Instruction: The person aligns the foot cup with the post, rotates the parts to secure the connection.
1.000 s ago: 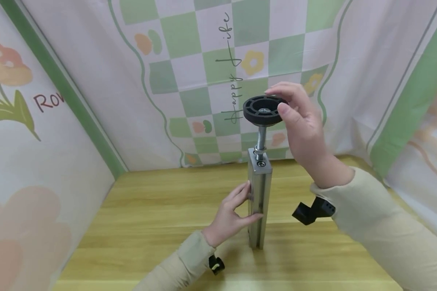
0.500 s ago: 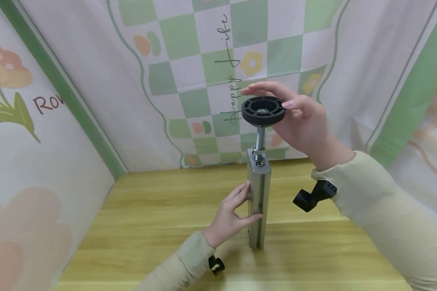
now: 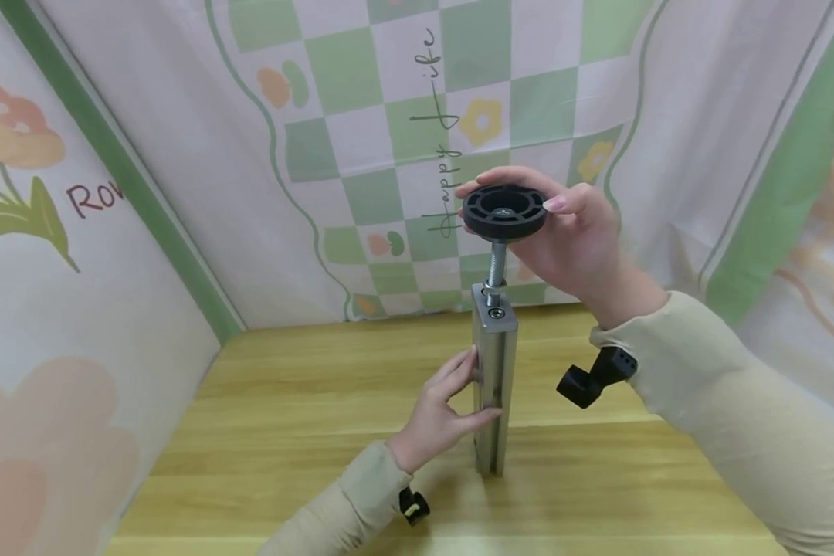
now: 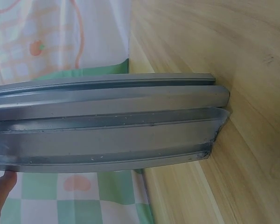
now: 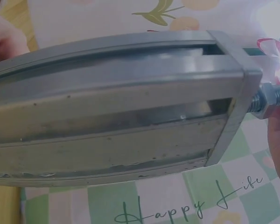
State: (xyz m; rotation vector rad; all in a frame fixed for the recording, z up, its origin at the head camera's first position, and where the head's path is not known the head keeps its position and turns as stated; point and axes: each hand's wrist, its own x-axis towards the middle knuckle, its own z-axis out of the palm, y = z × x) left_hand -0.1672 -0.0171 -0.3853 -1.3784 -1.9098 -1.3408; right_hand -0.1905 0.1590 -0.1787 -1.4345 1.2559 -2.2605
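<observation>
A silver aluminium profile [image 3: 493, 386] stands upright on the wooden table, its slotted sides filling the left wrist view. My left hand [image 3: 432, 421] grips it at mid-height, thumb on the near side and fingers on the left. From the end plate [image 3: 500, 320] rises a threaded rod [image 3: 497, 264] with a hex nut [image 5: 269, 99], seen closely in the right wrist view. On top of the rod sits a black round levelling foot [image 3: 504, 227]. My right hand [image 3: 584, 239] holds the foot's rim, thumb at the right edge and fingers behind; part of the fingers is hidden.
The wooden table [image 3: 306, 401] reaches back to a checkered fabric curtain [image 3: 347, 147]. Fabric walls [image 3: 174, 201] with printed flowers close in on the left and right. A black wrist-camera mount [image 3: 587, 378] hangs below the right sleeve.
My right hand's fingers have gone round the back of the foot toward the left, and the thumb has shifted along the right rim. The left hand and the profile stay put.
</observation>
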